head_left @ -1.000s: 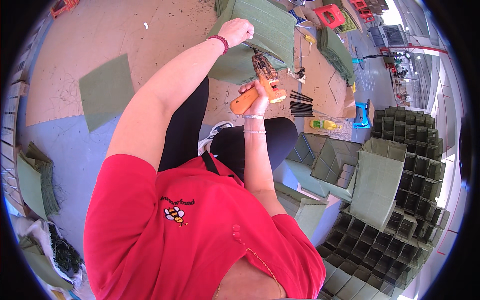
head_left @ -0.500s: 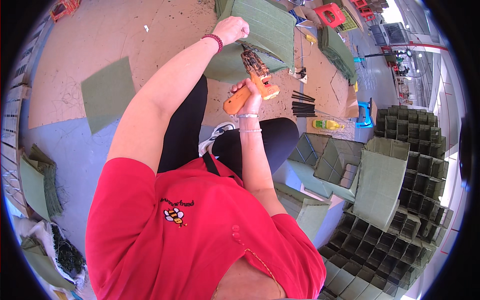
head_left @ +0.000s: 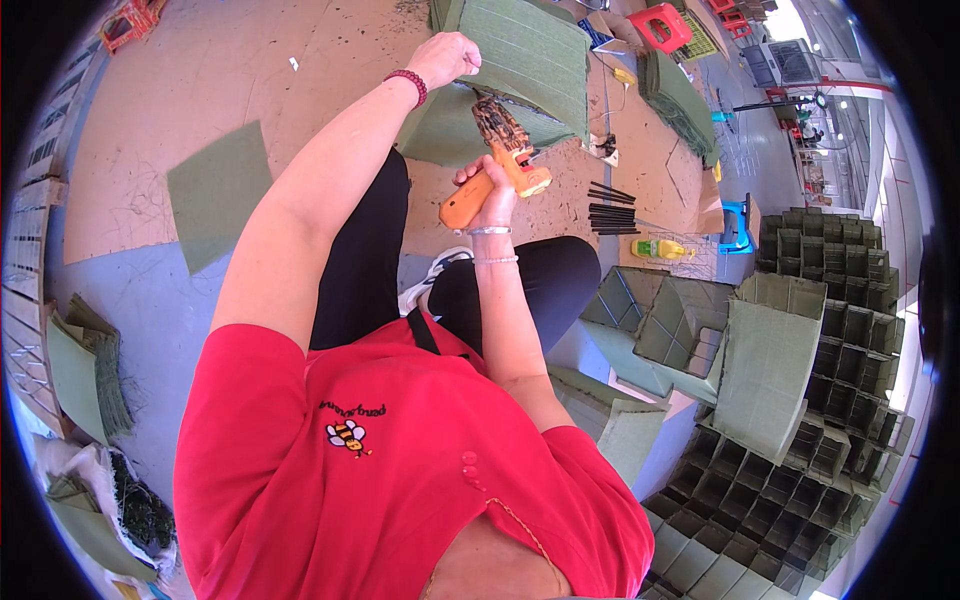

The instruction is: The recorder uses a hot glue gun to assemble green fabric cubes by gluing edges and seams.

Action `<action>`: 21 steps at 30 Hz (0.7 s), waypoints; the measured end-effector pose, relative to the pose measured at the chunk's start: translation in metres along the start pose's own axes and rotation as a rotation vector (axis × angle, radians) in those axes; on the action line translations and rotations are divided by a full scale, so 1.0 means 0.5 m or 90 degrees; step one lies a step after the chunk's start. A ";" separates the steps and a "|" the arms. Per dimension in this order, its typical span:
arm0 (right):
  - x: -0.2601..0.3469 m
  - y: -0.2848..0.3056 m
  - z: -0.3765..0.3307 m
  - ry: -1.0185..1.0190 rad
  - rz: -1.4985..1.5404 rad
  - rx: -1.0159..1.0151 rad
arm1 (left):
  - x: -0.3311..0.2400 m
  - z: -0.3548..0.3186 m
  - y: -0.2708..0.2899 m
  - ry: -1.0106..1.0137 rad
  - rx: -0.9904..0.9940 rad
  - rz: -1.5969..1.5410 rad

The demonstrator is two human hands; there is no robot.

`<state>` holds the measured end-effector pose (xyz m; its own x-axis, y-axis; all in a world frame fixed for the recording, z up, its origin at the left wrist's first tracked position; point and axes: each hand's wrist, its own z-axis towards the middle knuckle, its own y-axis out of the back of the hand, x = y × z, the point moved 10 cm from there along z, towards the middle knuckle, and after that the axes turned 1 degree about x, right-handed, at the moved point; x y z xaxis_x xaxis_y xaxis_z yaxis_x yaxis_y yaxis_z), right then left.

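My left hand [head_left: 447,55] grips the near edge of a green felt panel [head_left: 525,60] that is folded up from the floor. My right hand [head_left: 487,192] holds an orange glue gun [head_left: 490,175] with its crusted nozzle pointing up at the fold of that panel. I wear a red shirt and black trousers, with a bead bracelet on the left wrist and thin bangles on the right wrist.
A loose green felt sheet [head_left: 215,190] lies on the brown floor mat at left. Black glue sticks [head_left: 612,205] and a yellow bottle [head_left: 662,248] lie to the right. Stacks of green felt grid boxes [head_left: 820,300] fill the right side. Felt pieces [head_left: 85,370] pile at far left.
The glue gun has risen slightly and its nozzle has moved closer to the fold of the green panel. My left hand has stayed on the panel's edge.
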<state>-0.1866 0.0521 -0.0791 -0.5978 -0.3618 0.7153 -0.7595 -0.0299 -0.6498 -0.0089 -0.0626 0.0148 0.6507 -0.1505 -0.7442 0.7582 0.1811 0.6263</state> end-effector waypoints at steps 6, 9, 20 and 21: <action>0.005 0.001 -0.001 0.004 0.020 -0.014 | -0.003 -0.001 0.005 0.002 -0.004 -0.005; 0.012 0.014 -0.003 0.015 0.026 -0.032 | 0.001 0.002 0.005 0.003 -0.001 -0.008; 0.009 -0.016 -0.004 0.000 -0.059 -0.011 | -0.006 0.004 0.000 0.019 0.006 -0.017; 0.003 -0.011 -0.004 -0.009 -0.050 -0.013 | -0.005 0.002 -0.002 0.024 0.006 -0.023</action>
<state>-0.1839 0.0537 -0.0736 -0.5327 -0.3717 0.7603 -0.8091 -0.0399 -0.5863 -0.0110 -0.0634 0.0163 0.6216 -0.1199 -0.7741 0.7812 0.1674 0.6014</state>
